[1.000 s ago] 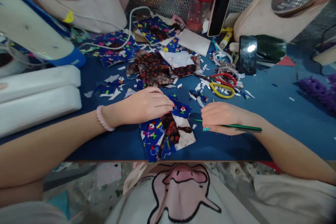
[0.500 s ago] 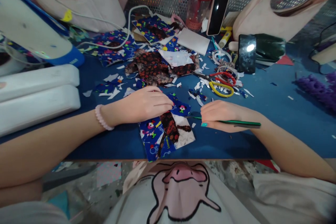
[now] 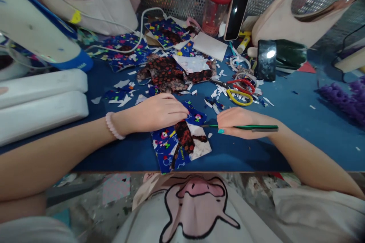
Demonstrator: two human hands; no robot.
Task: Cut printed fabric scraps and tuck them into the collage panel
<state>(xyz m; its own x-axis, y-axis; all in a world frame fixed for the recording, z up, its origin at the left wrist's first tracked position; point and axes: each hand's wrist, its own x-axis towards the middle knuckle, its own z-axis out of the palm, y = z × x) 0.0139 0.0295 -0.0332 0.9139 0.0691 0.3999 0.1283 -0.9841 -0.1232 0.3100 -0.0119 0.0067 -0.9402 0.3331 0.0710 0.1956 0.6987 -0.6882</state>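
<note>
In front of me lies a small collage card (image 3: 201,149) with blue cartoon-print fabric (image 3: 168,148) and dark red-flowered fabric (image 3: 185,136) on a white base. My left hand (image 3: 161,113) lies over its upper left part, fingers together and bent down onto the blue fabric; the fingertips are partly hidden. My right hand (image 3: 239,122), closed, grips a thin green-handled paintbrush (image 3: 256,127). The brush points left, and its tip is at the card's right side, near the blue flap's lower edge; whether it touches cannot be made out.
Scissors (image 3: 239,91) with red and yellow handles lie behind my right hand. Fabric pieces (image 3: 162,72) and paper scraps (image 3: 122,100) spread across the back. A phone (image 3: 237,13), a cup (image 3: 215,7), bags (image 3: 302,11), a white case (image 3: 42,110) and a purple object (image 3: 345,97) stand around.
The right hand and paintbrush have shifted slightly left, the brush's rear end most. The left hand stays on the card. The whole view has moved a little.
</note>
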